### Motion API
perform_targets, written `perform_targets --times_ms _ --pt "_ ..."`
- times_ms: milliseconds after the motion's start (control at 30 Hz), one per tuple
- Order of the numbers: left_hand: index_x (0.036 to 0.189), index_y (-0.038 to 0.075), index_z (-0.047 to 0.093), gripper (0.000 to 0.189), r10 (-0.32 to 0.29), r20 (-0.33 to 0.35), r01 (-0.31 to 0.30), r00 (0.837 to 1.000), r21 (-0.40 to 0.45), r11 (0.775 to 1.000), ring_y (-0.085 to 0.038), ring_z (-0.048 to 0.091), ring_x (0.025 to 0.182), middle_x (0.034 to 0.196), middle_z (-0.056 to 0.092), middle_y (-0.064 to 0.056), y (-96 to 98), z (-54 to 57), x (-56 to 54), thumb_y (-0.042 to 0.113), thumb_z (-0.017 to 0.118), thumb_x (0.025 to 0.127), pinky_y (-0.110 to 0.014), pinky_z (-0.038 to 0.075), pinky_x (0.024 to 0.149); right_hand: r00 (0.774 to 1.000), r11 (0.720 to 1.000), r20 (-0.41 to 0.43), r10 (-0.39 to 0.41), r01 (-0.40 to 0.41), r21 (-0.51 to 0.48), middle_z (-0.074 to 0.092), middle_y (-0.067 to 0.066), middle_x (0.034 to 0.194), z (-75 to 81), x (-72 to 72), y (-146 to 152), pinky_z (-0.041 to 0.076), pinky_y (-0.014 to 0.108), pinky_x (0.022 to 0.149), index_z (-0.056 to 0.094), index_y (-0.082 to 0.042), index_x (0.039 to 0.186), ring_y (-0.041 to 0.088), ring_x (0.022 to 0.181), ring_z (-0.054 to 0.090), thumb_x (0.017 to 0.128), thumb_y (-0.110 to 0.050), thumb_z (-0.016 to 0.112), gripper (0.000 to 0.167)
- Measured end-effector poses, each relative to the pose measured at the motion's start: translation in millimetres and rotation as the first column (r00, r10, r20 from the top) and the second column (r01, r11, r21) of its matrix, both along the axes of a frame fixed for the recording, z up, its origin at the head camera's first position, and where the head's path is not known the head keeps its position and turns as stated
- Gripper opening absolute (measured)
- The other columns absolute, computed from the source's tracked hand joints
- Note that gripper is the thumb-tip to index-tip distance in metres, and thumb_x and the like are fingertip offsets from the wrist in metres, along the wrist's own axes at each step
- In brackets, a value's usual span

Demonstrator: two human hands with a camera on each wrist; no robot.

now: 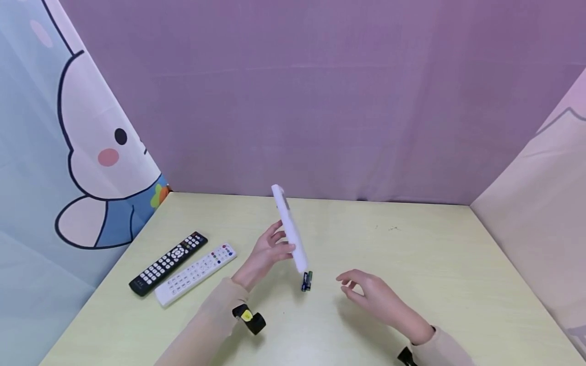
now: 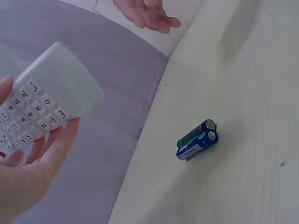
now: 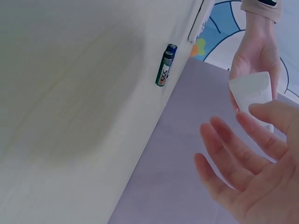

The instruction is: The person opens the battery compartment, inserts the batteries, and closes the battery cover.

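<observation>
My left hand [image 1: 267, 251] grips a white remote control [image 1: 291, 230] and holds it up off the table, tilted on edge in the head view. In the left wrist view the fingers wrap its sides, and its grey-white buttons and blank end show. Below the remote's lower end, two small batteries [image 1: 307, 281] lie side by side on the table; one is green, the other blue [image 2: 198, 145]. To the right of them my right hand [image 1: 377, 297] hovers over the tabletop, fingers loosely bent and holding nothing.
At the left of the pale wooden table [image 1: 412, 249] lie a black remote control [image 1: 168, 263] and another white remote control [image 1: 196, 274], slanted next to each other. A purple curtain [image 1: 320, 101] hangs behind the far edge, with a cartoon-printed cloth [image 1: 32, 203] on the left.
</observation>
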State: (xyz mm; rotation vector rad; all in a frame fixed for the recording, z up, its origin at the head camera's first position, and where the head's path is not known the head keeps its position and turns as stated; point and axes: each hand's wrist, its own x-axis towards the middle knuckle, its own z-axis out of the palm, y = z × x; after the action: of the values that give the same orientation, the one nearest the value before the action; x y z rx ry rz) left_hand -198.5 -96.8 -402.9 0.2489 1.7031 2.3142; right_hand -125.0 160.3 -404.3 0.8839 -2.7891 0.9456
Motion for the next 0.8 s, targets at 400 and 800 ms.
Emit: perform_targets --times_ms 400,800 --pt "0.138 0.012 0.016 0.08 -0.041 -0.029 0.043 0.999 0.058 0.997 -0.022 0.052 0.101 0.124 0.04 -0.018 -8.3 8.7 12.0 -0.012 0.058 0.074 -0.032 0.048 0.084 0.989 0.962 -0.099 -0.107 0.078 -0.262 0.063 -0.003 0.093 -1.8 3.1 -20 0.052 0.03 0.07 0.063 -0.008 0.099 0.006 0.079 0.057 0.08 -0.007 0.063 0.019" --pt "0.14 0.015 0.009 0.088 -0.057 -0.065 0.064 0.996 0.115 0.991 -0.025 0.047 0.112 0.133 0.031 -0.025 -3.8 16.0 24.8 -0.013 0.058 0.071 -0.036 0.042 0.094 0.958 0.762 0.25 -0.141 0.266 -0.59 0.061 0.002 0.103 4.2 13.9 -52 0.049 0.032 0.083 0.061 -0.01 0.103 0.021 0.089 0.059 0.077 -0.011 0.067 0.027"
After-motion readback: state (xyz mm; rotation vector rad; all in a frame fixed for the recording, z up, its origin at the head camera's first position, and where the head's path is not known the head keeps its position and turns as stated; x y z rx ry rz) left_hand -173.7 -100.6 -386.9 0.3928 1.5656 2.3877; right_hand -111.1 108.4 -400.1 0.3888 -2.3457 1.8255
